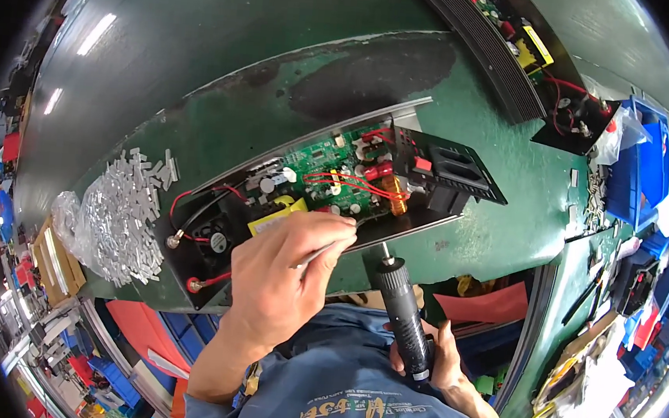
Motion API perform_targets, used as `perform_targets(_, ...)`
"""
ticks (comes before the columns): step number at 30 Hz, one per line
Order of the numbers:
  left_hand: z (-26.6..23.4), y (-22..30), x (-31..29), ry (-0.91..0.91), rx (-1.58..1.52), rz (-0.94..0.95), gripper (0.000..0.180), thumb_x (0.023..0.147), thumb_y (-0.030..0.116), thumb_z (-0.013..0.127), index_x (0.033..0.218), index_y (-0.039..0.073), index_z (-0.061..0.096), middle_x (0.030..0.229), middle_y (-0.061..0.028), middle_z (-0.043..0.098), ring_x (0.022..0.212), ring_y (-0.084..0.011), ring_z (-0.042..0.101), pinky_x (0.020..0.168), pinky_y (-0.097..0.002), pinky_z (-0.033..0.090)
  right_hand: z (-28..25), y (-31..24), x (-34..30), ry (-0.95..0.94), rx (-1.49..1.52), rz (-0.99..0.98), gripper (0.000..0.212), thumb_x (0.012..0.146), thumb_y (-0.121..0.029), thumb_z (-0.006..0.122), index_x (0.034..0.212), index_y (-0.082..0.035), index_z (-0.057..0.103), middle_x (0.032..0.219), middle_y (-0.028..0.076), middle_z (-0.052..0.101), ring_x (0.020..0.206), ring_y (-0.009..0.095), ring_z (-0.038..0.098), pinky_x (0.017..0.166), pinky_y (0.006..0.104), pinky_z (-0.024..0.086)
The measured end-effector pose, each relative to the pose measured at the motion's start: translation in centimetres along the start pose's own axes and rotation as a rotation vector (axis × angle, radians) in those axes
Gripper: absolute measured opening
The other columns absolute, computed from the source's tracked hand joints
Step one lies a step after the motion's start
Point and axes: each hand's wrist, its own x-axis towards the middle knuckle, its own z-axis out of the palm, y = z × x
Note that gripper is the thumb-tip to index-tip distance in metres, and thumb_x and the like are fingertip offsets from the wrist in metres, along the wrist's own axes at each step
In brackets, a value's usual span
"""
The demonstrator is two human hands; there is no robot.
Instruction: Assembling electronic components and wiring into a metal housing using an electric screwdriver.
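Observation:
An open power inverter, with a green circuit board [324, 157] in a dark metal housing, lies on the bench in front of me. My left hand [278, 275] is closed over its near edge, pinching a thin metal piece [315, 256] whose exact kind I cannot make out. A black electric screwdriver [401, 312] is gripped in my right hand [446, 363], its bit pointing up beside the housing's near wall. The black end panel [452, 165], with sockets and a red switch, leans at the right end. At the left end is a fan panel [209, 258] with red and black wires.
A heap of small grey metal pieces [126, 216] lies at the left, beside a clear plastic bag [71, 216]. Another inverter housing [488, 56] stands at the far right. Beyond it is a blue bin [638, 170], with loose metal parts [596, 194] near it.

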Motion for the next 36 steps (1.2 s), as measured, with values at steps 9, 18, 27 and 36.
perform_targets(9, -1.5, 1.3, 0.0, 0.028, -0.091, 0.036, 0.021, 0.089, 0.001, 0.072, 0.108, 0.001, 0.062, 0.100, -0.0149, 0.073, 0.088, -0.0325, 0.073, 0.070, -0.0366, 0.059, 1.6, -1.5, -1.0, 0.129, -0.265, -0.021, 0.070, 0.090, -0.046, 0.073, 0.134, 0.004, 0.053, 0.079, 0.008, 0.065, 0.070, 0.014, 0.059, 0.068, 0.0279, 0.046)
perform_targets(18, -1.3, 2.6, 1.4, -0.356, 0.420, 0.025, 0.034, 0.079, 0.012, 0.077, 0.112, 0.007, 0.072, 0.098, -0.0046, 0.061, 0.081, -0.0232, 0.059, 0.062, -0.0355, 0.050, 1.6, -0.7, -1.2, 0.199, -0.402, 0.005, 0.063, 0.091, -0.041, 0.072, 0.132, 0.002, 0.053, 0.086, 0.008, 0.066, 0.076, 0.013, 0.059, 0.071, 0.0278, 0.047)
perform_targets(27, -1.1, 2.1, 2.5, -0.462, 0.441, 0.042, 0.035, 0.078, 0.010, 0.073, 0.112, 0.004, 0.069, 0.094, -0.0033, 0.058, 0.082, -0.0218, 0.060, 0.062, -0.0339, 0.052, 1.1, 0.4, -1.1, 0.119, -0.206, -0.079, 0.082, 0.102, -0.072, 0.027, 0.125, 0.002, 0.055, 0.093, 0.007, 0.064, 0.082, 0.014, 0.059, 0.077, 0.0298, 0.047)
perform_targets(36, -1.2, 2.2, 2.6, -0.508, 0.353, -0.026, 0.036, 0.077, 0.004, 0.073, 0.113, 0.004, 0.069, 0.092, -0.0044, 0.056, 0.081, -0.0227, 0.060, 0.061, -0.0350, 0.052, 2.1, -0.7, -0.6, 0.144, -0.370, -0.094, 0.083, 0.101, -0.072, 0.029, 0.134, 0.001, 0.053, 0.092, 0.007, 0.063, 0.080, 0.013, 0.058, 0.074, 0.0294, 0.047)
